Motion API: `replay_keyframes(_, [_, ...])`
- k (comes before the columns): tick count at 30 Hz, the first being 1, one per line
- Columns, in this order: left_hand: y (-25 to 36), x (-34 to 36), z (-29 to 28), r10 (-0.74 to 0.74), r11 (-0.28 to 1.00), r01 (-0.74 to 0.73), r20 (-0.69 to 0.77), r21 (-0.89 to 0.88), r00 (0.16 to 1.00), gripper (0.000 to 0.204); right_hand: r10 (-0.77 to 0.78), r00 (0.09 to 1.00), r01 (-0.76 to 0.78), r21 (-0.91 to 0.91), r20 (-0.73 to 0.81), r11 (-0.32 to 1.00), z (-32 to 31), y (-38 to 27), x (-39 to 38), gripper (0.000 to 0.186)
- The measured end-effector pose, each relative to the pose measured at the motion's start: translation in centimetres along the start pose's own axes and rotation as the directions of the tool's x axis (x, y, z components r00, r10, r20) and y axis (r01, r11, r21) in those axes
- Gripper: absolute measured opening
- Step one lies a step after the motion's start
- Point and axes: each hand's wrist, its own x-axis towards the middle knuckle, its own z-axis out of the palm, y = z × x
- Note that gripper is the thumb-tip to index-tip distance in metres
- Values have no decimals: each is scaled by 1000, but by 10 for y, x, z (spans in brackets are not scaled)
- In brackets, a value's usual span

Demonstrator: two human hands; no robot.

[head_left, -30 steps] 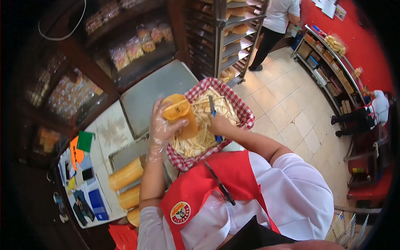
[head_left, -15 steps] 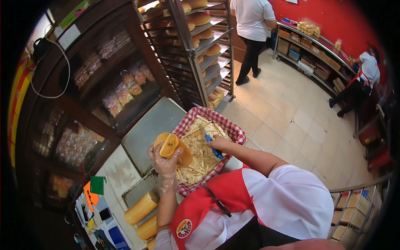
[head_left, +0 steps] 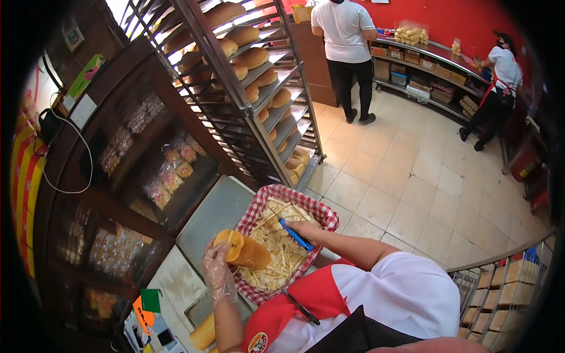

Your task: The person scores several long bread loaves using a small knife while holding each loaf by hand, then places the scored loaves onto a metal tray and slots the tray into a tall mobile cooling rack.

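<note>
While the left hand [head_left: 219,275] still grips the bread roll [head_left: 241,250], now tipped lower beside the basket [head_left: 259,212], the right hand [head_left: 306,230], clenched on the blue knife [head_left: 295,234], has drawn back from it.

**Bread roll held over a basket of shredded food**

I see my left hand [head_left: 219,272] in a clear glove holding a cut bread roll [head_left: 242,249] over the red checked basket [head_left: 256,214]. My right hand [head_left: 306,230] holds a blue tool [head_left: 295,235] above the pale shreds [head_left: 278,259] in it. A tall rack of loaves [head_left: 247,65] stands far off. Two other people stand by far shelves [head_left: 435,59] on the right.
</note>
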Motion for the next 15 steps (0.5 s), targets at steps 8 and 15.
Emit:
replay_keyframes(8, [-16, 4, 0, -60, 996, 65, 76, -60, 995, 25, -71, 997, 71, 48, -10, 996, -9, 3, -2, 31])
replay_keyframes(15, [5, 5, 7, 0, 1000, 5, 228, -19, 974, 37, -96, 995, 93, 172, 10, 981, -11, 2, -5, 30])
